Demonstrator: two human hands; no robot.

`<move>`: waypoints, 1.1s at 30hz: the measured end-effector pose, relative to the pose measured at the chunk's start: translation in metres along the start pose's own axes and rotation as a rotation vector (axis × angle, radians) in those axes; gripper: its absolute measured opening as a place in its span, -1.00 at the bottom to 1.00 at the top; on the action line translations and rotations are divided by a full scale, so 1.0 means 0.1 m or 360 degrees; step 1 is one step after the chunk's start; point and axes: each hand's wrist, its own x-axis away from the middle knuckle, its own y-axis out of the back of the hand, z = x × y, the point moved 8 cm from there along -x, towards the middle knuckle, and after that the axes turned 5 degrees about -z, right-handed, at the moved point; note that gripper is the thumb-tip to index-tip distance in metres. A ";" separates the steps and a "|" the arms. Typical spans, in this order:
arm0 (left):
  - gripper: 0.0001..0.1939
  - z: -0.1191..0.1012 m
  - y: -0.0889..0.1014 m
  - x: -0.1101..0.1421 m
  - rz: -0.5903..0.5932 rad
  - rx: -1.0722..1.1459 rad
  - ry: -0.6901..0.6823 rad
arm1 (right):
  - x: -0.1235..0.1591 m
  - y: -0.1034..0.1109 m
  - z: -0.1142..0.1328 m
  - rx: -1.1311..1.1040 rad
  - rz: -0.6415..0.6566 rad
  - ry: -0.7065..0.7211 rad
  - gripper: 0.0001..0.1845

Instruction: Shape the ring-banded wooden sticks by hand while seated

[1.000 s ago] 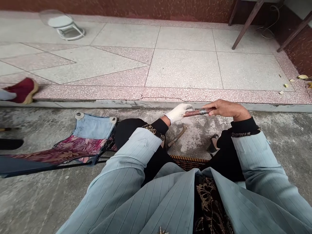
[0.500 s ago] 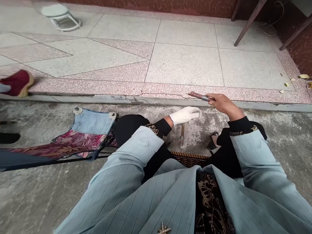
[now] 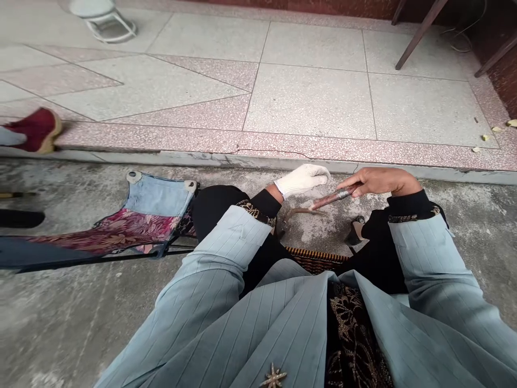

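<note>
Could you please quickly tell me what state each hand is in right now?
Left hand: gloved and partly curled; whether it holds anything cannot be told.
Right hand: bare, closed on one end of a reddish-brown stick.

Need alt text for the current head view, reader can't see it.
A bare right hand holds a brown stick banded with silvery wire. The left hand, in a white glove, is curled nearby; a thinner curved stick shows below. A fabric seat is at left, before a tiled step.
</note>
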 end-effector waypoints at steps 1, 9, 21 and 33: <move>-0.68 0.01 -0.03 0.00 0.0001 0.0040 -0.0010 | 0.03 0.07 0.00 -0.0048 -0.0076 -0.0011 -0.46; -0.68 0.07 -0.39 0.01 0.0057 0.0246 0.0083 | 0.05 0.34 -0.17 -0.0288 -0.0637 -0.0257 -0.38; -0.70 -0.05 -0.58 0.03 0.0291 -0.0104 -0.0256 | -0.07 0.33 -0.52 0.0913 -0.0721 -0.0986 -0.51; -0.72 0.01 -0.09 0.01 -0.0044 -0.0027 0.0069 | -0.10 -0.24 -0.05 0.0020 0.0305 -0.0095 -0.50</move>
